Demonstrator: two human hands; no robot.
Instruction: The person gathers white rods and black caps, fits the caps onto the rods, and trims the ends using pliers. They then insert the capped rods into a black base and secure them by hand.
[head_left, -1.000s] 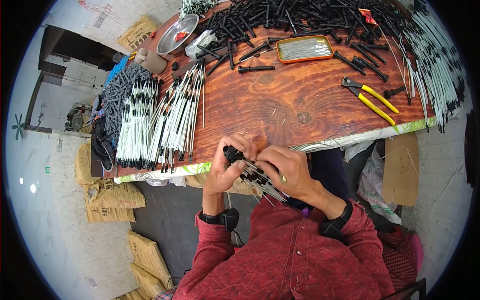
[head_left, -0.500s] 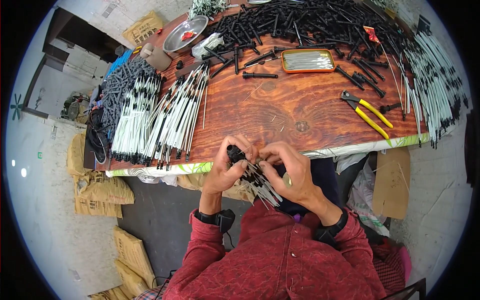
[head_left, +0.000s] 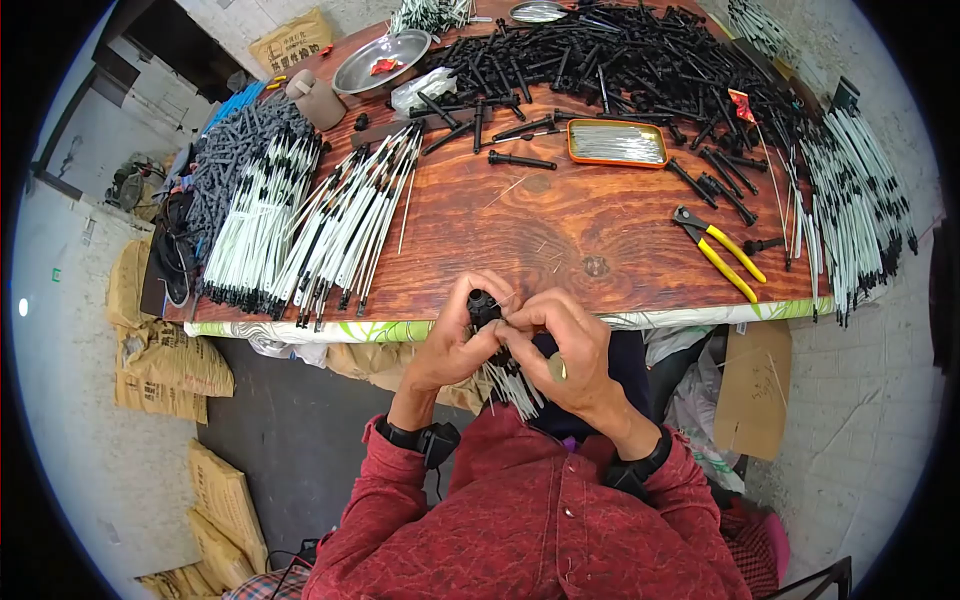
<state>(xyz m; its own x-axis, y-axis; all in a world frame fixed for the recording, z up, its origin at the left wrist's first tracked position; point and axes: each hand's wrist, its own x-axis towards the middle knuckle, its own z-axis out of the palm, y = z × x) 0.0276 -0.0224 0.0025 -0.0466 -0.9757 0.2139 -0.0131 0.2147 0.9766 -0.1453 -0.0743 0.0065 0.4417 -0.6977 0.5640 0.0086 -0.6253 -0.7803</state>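
Left hand (head_left: 452, 345) fingers clamp black cap (head_left: 484, 305), steadying white rods (head_left: 512, 385); right hand (head_left: 570, 350) fingers pinch same bundle; counter (head_left: 560, 240) beyond fingertips.

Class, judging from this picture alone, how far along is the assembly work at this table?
Done: rows of white rods with black ends lie at the table's left, more at the right. In hand: both hands, left hand and right hand, hold a black piece with white rods. Left: a large heap of loose black pieces.
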